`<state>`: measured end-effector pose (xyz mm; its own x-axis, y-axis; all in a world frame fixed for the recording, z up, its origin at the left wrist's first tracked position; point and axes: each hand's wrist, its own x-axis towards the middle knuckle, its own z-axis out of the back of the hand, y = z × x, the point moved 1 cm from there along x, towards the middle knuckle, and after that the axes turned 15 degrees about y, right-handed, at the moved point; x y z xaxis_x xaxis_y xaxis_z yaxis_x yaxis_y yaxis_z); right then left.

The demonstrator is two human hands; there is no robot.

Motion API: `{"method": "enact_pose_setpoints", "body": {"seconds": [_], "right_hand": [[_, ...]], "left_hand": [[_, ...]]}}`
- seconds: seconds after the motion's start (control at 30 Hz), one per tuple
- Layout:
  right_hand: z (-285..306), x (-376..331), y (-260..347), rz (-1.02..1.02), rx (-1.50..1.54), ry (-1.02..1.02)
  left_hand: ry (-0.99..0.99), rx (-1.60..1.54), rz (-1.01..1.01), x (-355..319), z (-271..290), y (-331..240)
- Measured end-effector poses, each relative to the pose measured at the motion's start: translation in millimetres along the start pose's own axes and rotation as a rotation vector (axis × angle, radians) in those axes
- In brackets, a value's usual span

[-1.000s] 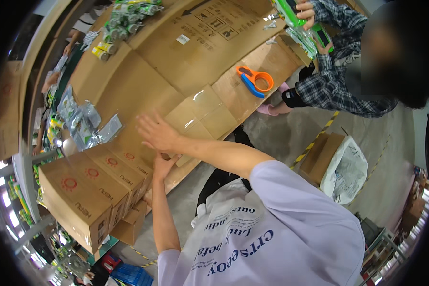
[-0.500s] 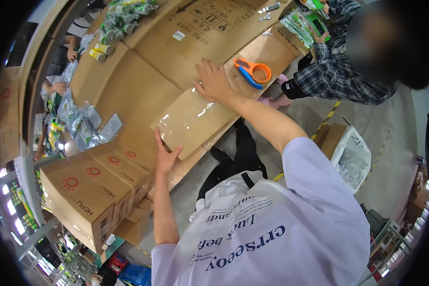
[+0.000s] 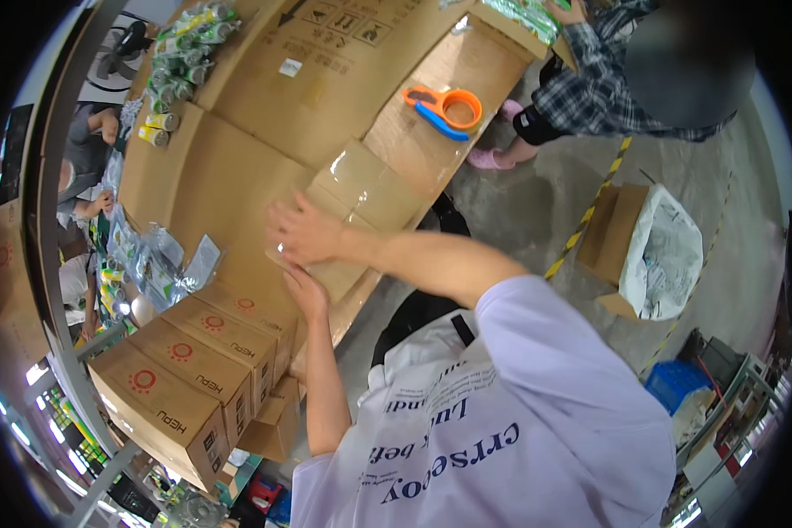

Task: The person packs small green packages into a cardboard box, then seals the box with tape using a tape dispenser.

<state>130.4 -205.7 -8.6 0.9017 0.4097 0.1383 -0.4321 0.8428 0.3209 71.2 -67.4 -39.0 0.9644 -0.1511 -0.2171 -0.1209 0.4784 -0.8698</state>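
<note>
A flat brown cardboard box [image 3: 374,180] lies on the workbench in front of me, with shiny strips of clear tape across its top. My right hand [image 3: 312,236], somewhat blurred, reaches across to the box's left end, palm down, its fingers apart. Just below it, my left hand [image 3: 308,295] is at the same end of the box; the right hand hides most of its fingers. An orange and blue tape dispenser [image 3: 444,110] rests on the bench beyond the right end of the box.
Large cardboard sheeting [image 3: 246,167] covers much of the bench. Several printed cartons [image 3: 172,378] stand at the left. Green and silver packages [image 3: 185,57] and clear plastic bags [image 3: 163,260] lie farther off. A co-worker in a plaid sleeve [image 3: 603,75] is at upper right, above a lined carton [image 3: 651,255].
My right hand has swept left from the box's right end to its left end, over my left hand's fingers. The whole view has shifted a little.
</note>
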Motion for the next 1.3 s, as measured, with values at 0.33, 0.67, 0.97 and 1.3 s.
{"method": "enact_pose_setpoints", "body": {"seconds": [0.33, 0.67, 0.97, 1.3], "right_hand": [[50, -32, -122, -0.301, -0.127, 0.026], [-23, -78, -153, -0.689, 1.594, 0.022], [59, -75, -113, -0.573, 1.439, 0.052], [39, -54, -131, -0.571, 1.25, 0.184]], "left_hand": [[-0.057, 0.112, 0.094, 0, -1, -19], [0.096, -0.383, 0.231, 4, 22, 46], [0.005, -0.527, 0.419, -2, 35, 21], [0.032, -0.968, 0.529, -16, 13, -28]]}}
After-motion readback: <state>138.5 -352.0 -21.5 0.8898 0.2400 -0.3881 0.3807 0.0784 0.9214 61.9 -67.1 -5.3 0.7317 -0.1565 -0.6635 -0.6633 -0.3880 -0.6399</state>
